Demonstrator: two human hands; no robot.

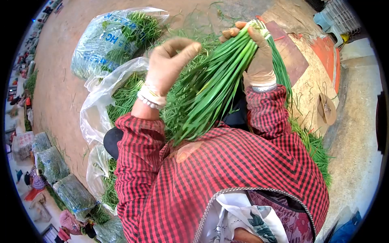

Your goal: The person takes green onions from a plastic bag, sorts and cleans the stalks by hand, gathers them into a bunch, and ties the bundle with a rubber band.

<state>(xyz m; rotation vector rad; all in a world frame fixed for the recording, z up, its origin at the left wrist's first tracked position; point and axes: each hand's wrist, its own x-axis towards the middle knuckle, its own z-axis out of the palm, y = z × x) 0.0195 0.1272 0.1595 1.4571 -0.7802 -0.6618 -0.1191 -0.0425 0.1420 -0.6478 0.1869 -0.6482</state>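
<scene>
My right hand, in a pale glove, is closed around the white root ends of a bunch of long green stalks. The leaves hang down toward my lap. To its left, my left hand, also gloved, is raised with thumb and fingers curved toward each other. It is apart from the bunch, and whether anything thin lies between its fingertips cannot be made out. Beneath both hands, loose greens lie in an opened clear plastic bag.
A full plastic bag of greens stands at the upper left. A board lies at right, with more greens below it. Packed bags line the lower left, near other people. Crates stand upper right.
</scene>
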